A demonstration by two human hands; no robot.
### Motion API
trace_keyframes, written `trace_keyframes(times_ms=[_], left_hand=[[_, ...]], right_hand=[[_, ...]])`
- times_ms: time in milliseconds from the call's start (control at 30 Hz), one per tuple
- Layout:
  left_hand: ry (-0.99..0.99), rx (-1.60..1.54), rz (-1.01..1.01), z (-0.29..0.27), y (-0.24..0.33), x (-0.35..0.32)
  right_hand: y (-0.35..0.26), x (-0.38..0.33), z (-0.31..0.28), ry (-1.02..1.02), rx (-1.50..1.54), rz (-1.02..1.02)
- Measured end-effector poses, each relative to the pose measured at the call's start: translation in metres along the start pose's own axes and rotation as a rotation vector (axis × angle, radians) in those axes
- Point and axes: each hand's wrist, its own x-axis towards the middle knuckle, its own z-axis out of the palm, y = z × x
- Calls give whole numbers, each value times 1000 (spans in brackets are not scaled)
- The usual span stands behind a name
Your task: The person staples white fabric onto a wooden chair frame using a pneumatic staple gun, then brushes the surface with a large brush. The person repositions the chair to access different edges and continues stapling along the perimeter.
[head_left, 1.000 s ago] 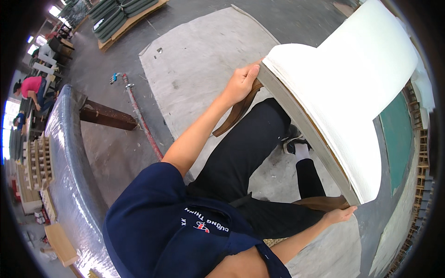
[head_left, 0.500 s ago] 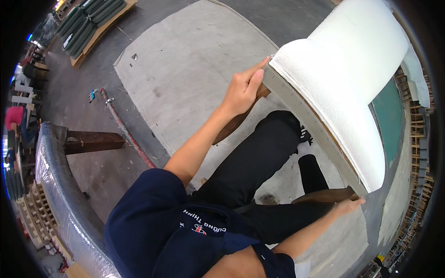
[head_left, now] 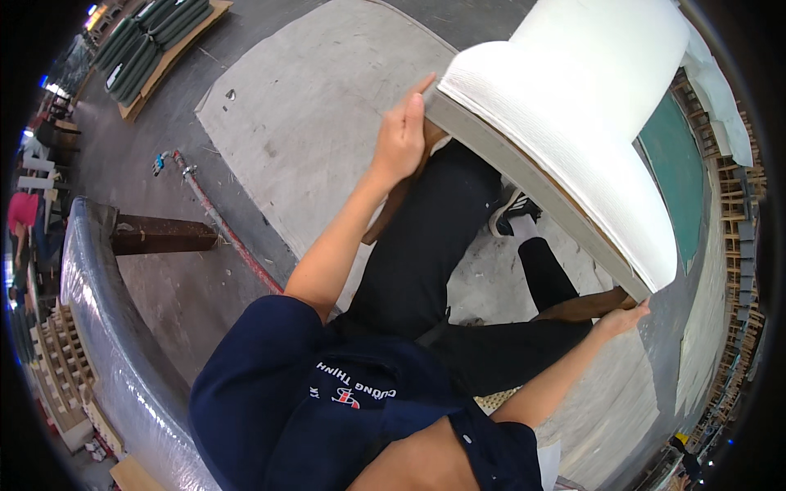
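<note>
A white upholstered chair point(head_left: 565, 123) fills the upper right, its seat's grey front edge point(head_left: 532, 184) turned toward me. My left hand point(head_left: 401, 141) is closed on the left front corner of the seat, with the thumb and a finger up along its edge. At the other front corner, my right hand point(head_left: 622, 319) grips the underside beside a brown wooden leg point(head_left: 585, 307). A second brown leg, partly hidden behind my left forearm and thigh, runs down near my left hand. My legs in black trousers lie under and against the chair.
A pale sheet point(head_left: 303, 106) covers the floor ahead. To the left are a red hose point(head_left: 225, 229), a plastic-wrapped padded edge point(head_left: 106, 327) and a brown beam point(head_left: 168, 233). Dark green cushions point(head_left: 147, 53) lie stacked on board at far left. Many wooden frames point(head_left: 733, 278) line the right.
The chair has shifted a little left and upward in the picture, with both my hands still on its front corners. More of my shoe shows beneath the seat.
</note>
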Motion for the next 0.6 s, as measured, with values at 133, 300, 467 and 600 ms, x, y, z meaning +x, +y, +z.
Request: trace_keyframes(times_ms=[133,300,467,600], left_hand=[[39,78,148,6,-10,7],[31,627,338,-29,-56,17],[-64,-37,-194,-1,-27,6],[12,298,42,-9,4,19]], right_hand=[[11,-11,-6,-19,-12,5],[17,2,3,3,-138,-108],[0,-11,-20,-37,116,-118],[-5,-14,-25,52,220,-169]])
